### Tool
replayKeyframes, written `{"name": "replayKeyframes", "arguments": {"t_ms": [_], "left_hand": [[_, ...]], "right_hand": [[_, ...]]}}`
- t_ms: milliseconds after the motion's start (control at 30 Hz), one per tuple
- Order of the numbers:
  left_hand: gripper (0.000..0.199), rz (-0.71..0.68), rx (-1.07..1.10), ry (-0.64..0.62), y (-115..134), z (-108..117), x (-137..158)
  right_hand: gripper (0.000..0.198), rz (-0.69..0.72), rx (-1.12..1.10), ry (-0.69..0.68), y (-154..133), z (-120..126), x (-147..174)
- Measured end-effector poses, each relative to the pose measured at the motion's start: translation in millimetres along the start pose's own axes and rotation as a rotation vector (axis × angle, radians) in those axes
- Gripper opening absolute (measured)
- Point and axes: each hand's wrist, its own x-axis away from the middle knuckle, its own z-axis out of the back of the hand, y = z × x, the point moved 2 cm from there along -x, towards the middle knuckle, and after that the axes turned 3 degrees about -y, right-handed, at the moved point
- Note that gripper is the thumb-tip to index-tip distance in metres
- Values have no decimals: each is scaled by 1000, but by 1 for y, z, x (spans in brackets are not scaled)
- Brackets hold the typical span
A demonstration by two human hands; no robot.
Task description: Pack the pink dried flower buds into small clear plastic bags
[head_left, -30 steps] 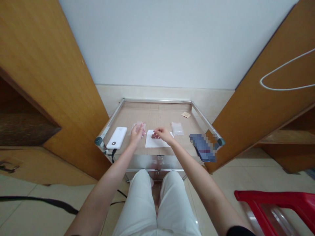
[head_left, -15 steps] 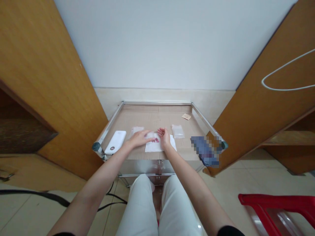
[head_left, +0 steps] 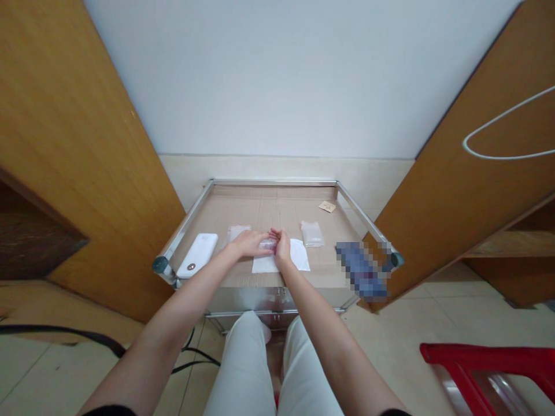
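My left hand (head_left: 251,243) reaches over a white sheet (head_left: 299,257) with its fingers stretched toward my right hand (head_left: 282,245). The right hand stands on its edge, cupped, its fingertips close to those of the left. Small pinkish-red pieces (head_left: 272,249) show partly between the two palms; too small to tell what they are. Behind the left hand lies a thin clear plastic bag (head_left: 238,231), partly hidden. To the right of the sheet is a stack of clear plastic bags (head_left: 312,234).
A white device like a power bank (head_left: 198,254) lies at the left of the metal-framed cart top (head_left: 260,202). A small tan card (head_left: 327,206) is at the back right, a pixelated blue item (head_left: 362,270) at the front right. Wooden panels flank the cart; a red stool (head_left: 489,358) stands right.
My hands have drawn closer together over the sheet, the right moving left. The small reddish pieces are now mostly hidden between them. The view has shifted slightly.
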Motion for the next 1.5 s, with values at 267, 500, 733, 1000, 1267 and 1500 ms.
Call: {"name": "replayKeyframes", "arguments": {"t_ms": [267, 500, 733, 1000, 1267, 1500], "left_hand": [[57, -9, -248, -81, 11, 8, -2], [56, -10, -329, -93, 14, 10, -4], [54, -5, -360, -112, 21, 15, -10], [50, 1, -439, -166, 34, 23, -23], [49, 6, -443, -187, 32, 24, -21], [54, 19, -436, -196, 30, 24, -22]], "right_hand": [[40, 59, 85, 41, 2, 2, -1], [41, 57, 92, 46, 0, 2, 1], [39, 16, 16, 44, -1, 2, 1], [39, 11, 35, 71, -3, 2, 2], [38, -32, -53, 65, -4, 2, 5], [37, -45, -66, 67, -3, 2, 4]]}}
